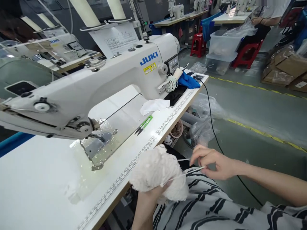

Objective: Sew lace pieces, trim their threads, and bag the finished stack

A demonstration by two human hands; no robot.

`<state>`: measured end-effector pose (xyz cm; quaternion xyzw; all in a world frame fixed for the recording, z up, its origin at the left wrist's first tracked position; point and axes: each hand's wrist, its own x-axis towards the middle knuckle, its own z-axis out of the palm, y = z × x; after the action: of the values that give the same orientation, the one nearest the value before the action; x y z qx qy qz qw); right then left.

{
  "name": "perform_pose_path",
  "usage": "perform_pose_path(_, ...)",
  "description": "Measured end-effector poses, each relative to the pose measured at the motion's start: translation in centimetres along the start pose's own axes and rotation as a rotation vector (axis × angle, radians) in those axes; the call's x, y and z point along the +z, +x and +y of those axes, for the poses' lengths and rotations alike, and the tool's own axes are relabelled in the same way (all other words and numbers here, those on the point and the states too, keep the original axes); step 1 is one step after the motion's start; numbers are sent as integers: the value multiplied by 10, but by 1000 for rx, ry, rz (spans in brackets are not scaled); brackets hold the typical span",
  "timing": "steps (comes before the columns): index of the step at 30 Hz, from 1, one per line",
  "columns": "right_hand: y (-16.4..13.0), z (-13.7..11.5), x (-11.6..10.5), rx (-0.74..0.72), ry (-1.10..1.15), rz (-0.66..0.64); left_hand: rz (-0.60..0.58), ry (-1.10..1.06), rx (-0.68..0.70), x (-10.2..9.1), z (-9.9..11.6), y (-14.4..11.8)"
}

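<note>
I take the sewing machine (pixel 96 86) as my landmark; it stands on the white table (pixel 35 179). In front of it, just off the table's ruled front edge, my left hand (pixel 148 199) comes up from below, its fingers clenched on a fluffy white piece of fabric (pixel 155 172), which bulges above the hand and touches the table edge. To the right of the fabric, farther from the machine, my right hand (pixel 213 163) has its fingers pinched on a thin white strand (pixel 189 172) that runs taut from the fabric to my fingertips; a second short strand shows just above it. Below both hands lies striped black and white cloth (pixel 208 207) across my lap. On the table, under the machine's arm, a green thread snip (pixel 144 125) lies beside a crumpled white scrap (pixel 154 105). At the machine's right end sit a blue cloth (pixel 188 81) and a coil of white cord (pixel 170 83). Behind the machine, well apart, stand red stools (pixel 198 44) and a clear plastic bin (pixel 222 48), with a person seated at another table there.
</note>
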<state>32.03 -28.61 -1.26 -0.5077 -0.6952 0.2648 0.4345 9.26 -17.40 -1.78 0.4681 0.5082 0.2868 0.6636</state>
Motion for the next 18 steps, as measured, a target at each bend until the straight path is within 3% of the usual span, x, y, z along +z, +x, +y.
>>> perform_pose_path(2,-1,-9,5,-52,139,29,-19,-79,-78,-14,-7,5)
perform_pose_path(4,-2,-16,9,-16,342,29,-34,-126,-126,-22,-13,7)
perform_pose_path(7,-5,-24,9,198,809,42,-63,-213,-113,-19,-14,2)
perform_pose_path(11,-6,-25,11,550,1346,229,-102,-318,-82,-3,-12,-2)
perform_pose_path(14,-3,-18,21,723,1382,218,-93,-378,-101,3,-17,-1)
perform_pose_path(16,-1,-10,31,795,1371,148,-94,-379,-106,2,-24,-2)
perform_pose_path(18,0,-2,41,845,1396,62,-165,-278,-68,1,-28,-4)
